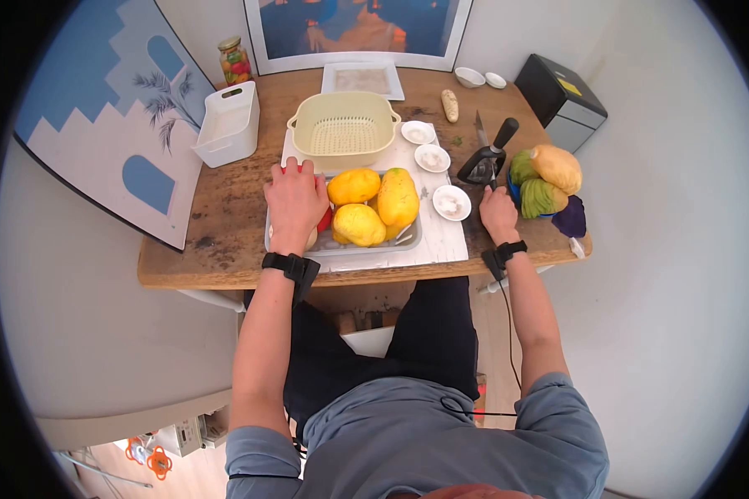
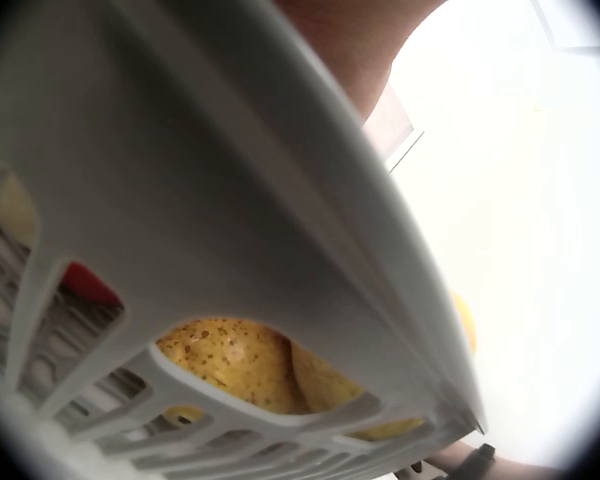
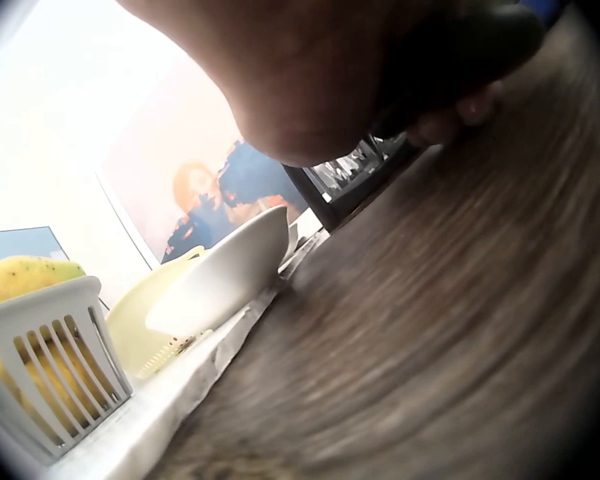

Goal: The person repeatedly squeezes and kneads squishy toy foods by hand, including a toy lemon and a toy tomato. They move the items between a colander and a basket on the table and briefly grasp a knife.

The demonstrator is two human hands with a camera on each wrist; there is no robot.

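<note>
My left hand [image 1: 295, 204] lies over the left end of a grey slotted basket [image 1: 408, 241]. Red produce [image 1: 324, 221] shows beside and between its fingers, and the hand hides their grip. Yellow, dark-speckled fruits [image 1: 359, 225] fill the rest of the basket; the left wrist view shows one fruit [image 2: 230, 355] through the slots. On the right, my right hand [image 1: 499, 214] has its fingers [image 3: 440, 127] curled round a dark handle [image 3: 460, 50] low over the wood. Just beyond it stand a black upright tool [image 1: 483, 166] with a long handle and a knife [image 1: 480, 129].
A cream colander [image 1: 341, 125] stands behind the basket, with small white dishes [image 1: 452, 203] to its right. A white bin [image 1: 229, 125] is at the back left. Green and tan produce [image 1: 549, 179] fills a blue bowl near the right edge, beside a purple piece [image 1: 570, 218].
</note>
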